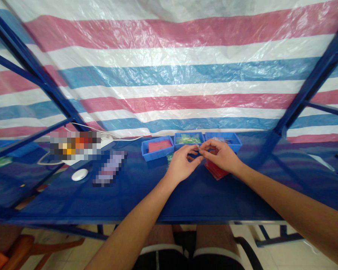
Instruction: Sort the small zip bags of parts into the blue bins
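Note:
My left hand (183,163) and my right hand (220,154) meet fingertip to fingertip above the blue table (146,191). Both are pinched around something too small to make out. Just behind them stand three blue bins: the left one (158,154) holds pink-red pieces, the middle one (175,139) green packets, and the right one (238,144) small items partly hidden by my right hand. Red packets (217,171) lie on the table under my right hand. A green piece (169,159) shows beside my left hand.
On the left lie a white oval object (79,174), a pixelated flat item (110,168) and a white box with cables (103,144), partly pixelated. Blue metal posts (312,84) flank the table, with a striped plastic sheet (180,75) behind. A wooden chair (30,247) stands lower left.

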`<state>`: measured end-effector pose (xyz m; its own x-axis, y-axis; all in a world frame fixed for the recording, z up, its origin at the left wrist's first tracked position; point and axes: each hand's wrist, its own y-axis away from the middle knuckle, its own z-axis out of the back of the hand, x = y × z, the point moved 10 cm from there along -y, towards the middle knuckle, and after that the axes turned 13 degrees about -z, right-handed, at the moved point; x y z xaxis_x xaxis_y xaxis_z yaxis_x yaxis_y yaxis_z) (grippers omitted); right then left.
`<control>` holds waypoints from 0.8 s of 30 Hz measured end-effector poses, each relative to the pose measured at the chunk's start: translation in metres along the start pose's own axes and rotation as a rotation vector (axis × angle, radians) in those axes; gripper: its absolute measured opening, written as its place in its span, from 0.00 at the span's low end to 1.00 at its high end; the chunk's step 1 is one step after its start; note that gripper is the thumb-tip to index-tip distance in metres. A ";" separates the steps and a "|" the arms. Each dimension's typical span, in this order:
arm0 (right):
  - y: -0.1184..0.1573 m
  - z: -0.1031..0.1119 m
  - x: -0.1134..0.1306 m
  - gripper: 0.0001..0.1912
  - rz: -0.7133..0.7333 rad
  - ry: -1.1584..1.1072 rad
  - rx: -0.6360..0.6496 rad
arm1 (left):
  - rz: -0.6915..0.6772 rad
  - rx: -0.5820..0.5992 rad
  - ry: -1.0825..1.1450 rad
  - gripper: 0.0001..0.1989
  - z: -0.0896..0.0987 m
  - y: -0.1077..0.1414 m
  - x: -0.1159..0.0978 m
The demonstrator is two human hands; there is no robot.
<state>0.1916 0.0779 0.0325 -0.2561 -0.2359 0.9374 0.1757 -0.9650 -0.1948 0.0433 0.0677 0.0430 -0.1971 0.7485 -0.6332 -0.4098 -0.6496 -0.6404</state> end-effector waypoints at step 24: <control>-0.006 -0.004 -0.010 0.18 -0.087 -0.098 0.074 | 0.051 0.035 0.072 0.17 0.001 0.001 0.001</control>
<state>0.1896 0.0854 0.0232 -0.1802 -0.1357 0.9742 0.2271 -0.9694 -0.0930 0.0414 0.0679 0.0421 -0.1548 0.7020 -0.6951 -0.4317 -0.6810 -0.5915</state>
